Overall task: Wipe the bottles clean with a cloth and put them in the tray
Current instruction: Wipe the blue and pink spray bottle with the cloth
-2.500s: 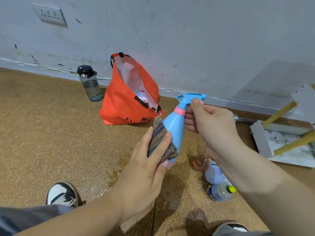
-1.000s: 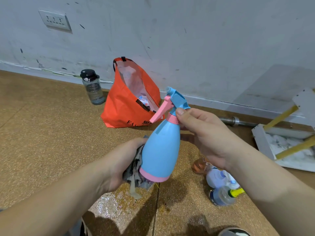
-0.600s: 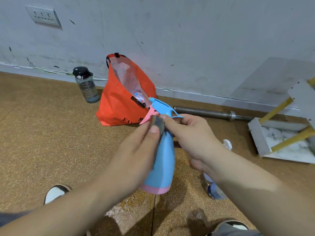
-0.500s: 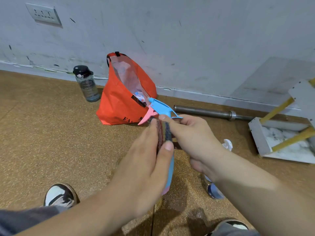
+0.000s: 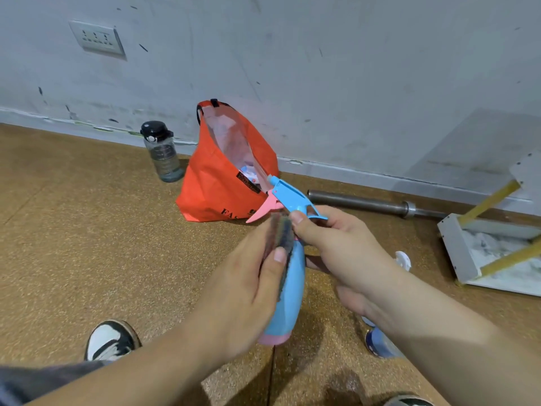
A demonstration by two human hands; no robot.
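Note:
A light blue spray bottle (image 5: 288, 297) with a pink trigger and pink base hangs in the air over the floor. My right hand (image 5: 336, 247) grips it at the neck just below the spray head. My left hand (image 5: 243, 291) holds a dark striped cloth (image 5: 282, 232) pressed against the bottle's upper body. Below my right forearm, small bottles (image 5: 379, 344) lie on the floor, mostly hidden. The white marble-patterned tray (image 5: 459, 253) lies tilted at the right edge, with yellow legs across it.
An orange bag (image 5: 216, 183) stands open against the grey wall. A dark-capped water bottle (image 5: 162, 152) stands to its left. A steel bar (image 5: 371, 203) lies along the wall's foot. My shoes (image 5: 109, 339) show at the bottom. The cork floor is wet near the seam.
The cloth went from the bottle's base up to its neck, and the bottle was turned so that the trigger points left. Over the last half second, little has moved.

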